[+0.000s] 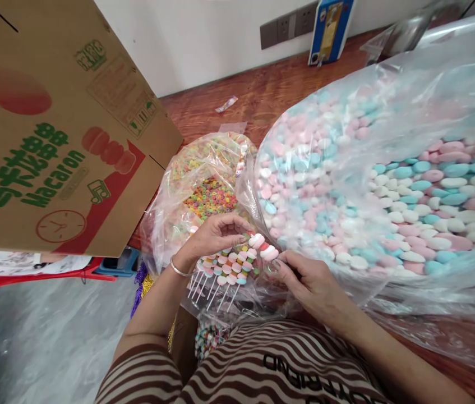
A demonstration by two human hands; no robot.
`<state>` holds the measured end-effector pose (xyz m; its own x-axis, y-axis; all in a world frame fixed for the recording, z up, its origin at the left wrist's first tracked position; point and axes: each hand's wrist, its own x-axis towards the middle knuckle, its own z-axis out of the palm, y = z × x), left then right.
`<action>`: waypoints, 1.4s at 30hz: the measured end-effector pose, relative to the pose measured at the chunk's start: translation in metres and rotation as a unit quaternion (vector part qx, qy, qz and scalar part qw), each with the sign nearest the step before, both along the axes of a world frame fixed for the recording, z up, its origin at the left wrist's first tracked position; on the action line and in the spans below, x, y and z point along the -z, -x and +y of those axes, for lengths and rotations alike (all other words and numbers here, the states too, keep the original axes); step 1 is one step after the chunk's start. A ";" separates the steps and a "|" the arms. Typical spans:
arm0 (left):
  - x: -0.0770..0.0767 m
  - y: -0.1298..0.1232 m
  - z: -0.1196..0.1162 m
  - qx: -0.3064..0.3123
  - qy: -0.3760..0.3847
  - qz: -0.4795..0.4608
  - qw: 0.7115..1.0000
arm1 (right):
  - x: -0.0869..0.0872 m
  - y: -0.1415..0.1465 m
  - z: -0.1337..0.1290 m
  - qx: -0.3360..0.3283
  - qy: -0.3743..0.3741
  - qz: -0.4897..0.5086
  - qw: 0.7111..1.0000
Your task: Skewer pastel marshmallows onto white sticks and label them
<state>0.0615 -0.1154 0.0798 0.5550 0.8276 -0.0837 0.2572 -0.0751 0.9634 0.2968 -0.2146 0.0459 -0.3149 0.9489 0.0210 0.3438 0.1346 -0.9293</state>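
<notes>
Between my two hands is a short stack of pink, white and red candies (263,247), tilted over the lap side of the table. My left hand (222,233), with a bracelet at its wrist, has bent fingers closed at the stack's upper left end. Thumb and forefinger of my right hand (310,283) pinch its lower right end, where something clear shows, perhaps wrapper. Just below my left hand lie several candy skewers (231,266) in pastel colours, their white sticks pointing toward me. My left fingertips are partly hidden.
A large clear bag of pastel candies (422,224) spreads on the right. Behind my left hand sits a bag of small ring candies (212,196). A tall cardboard box (73,129) stands left. A blue box (330,31) and a small wrapper (226,104) lie farther back.
</notes>
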 end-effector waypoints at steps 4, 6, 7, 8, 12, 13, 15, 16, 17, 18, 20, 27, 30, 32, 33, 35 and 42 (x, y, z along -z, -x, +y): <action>-0.011 -0.006 0.001 0.060 -0.087 0.025 0.994 | -0.005 -0.006 -0.006 0.015 0.005 -0.008 1.000; -0.014 -0.008 0.002 0.098 -0.106 0.029 0.989 | -0.004 -0.008 -0.008 0.021 0.008 -0.005 1.000; -0.015 -0.008 0.003 0.111 -0.106 0.030 0.988 | -0.002 -0.009 -0.009 0.023 0.009 0.000 1.000; -0.015 -0.009 0.003 0.119 -0.098 0.029 0.988 | 0.001 -0.010 -0.010 0.023 0.009 0.007 1.000; -0.010 -0.011 -0.002 0.081 0.033 -0.017 0.996 | 0.014 -0.013 -0.014 0.030 -0.009 0.071 0.997; -0.007 -0.012 -0.004 0.059 0.075 -0.038 0.995 | 0.017 -0.014 -0.015 0.038 -0.014 0.087 0.995; -0.003 -0.016 -0.006 0.007 0.135 -0.076 0.988 | 0.021 -0.017 -0.018 0.056 -0.016 0.105 0.993; -0.001 -0.018 -0.007 -0.021 0.146 -0.090 0.985 | 0.022 -0.019 -0.020 0.060 -0.014 0.110 0.992; 0.000 -0.021 -0.008 -0.049 0.149 -0.102 0.982 | 0.022 -0.021 -0.021 0.061 -0.013 0.113 0.992; 0.001 -0.025 -0.008 -0.075 0.145 -0.111 0.980 | 0.022 -0.022 -0.022 0.061 -0.012 0.116 0.991; 0.002 -0.033 -0.011 -0.105 0.133 -0.120 0.978 | 0.021 -0.025 -0.024 0.060 -0.013 0.119 0.991; 0.005 -0.052 -0.017 -0.091 0.056 -0.094 0.990 | 0.017 -0.035 -0.027 0.060 -0.035 0.084 0.994; 0.006 -0.054 -0.016 -0.085 0.033 -0.076 0.993 | 0.014 -0.041 -0.028 0.049 -0.060 0.058 0.995; 0.004 -0.056 -0.016 -0.074 0.032 -0.065 0.995 | 0.013 -0.045 -0.030 0.044 -0.071 0.040 0.996; 0.003 -0.058 -0.016 -0.071 0.029 -0.062 0.995 | 0.013 -0.046 -0.030 0.043 -0.074 0.031 0.996; 0.000 -0.060 -0.017 -0.069 0.014 -0.054 0.996 | 0.014 -0.048 -0.032 0.044 -0.078 0.017 0.996; -0.001 -0.064 -0.022 -0.056 -0.018 -0.033 0.998 | 0.017 -0.050 -0.032 0.058 -0.089 0.001 0.994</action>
<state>0.1253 -0.1373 0.0812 0.4613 0.8870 -0.0186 0.2014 -0.0843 0.9759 0.3464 -0.2469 0.0291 -0.2033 0.9600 0.1925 0.3651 0.2567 -0.8949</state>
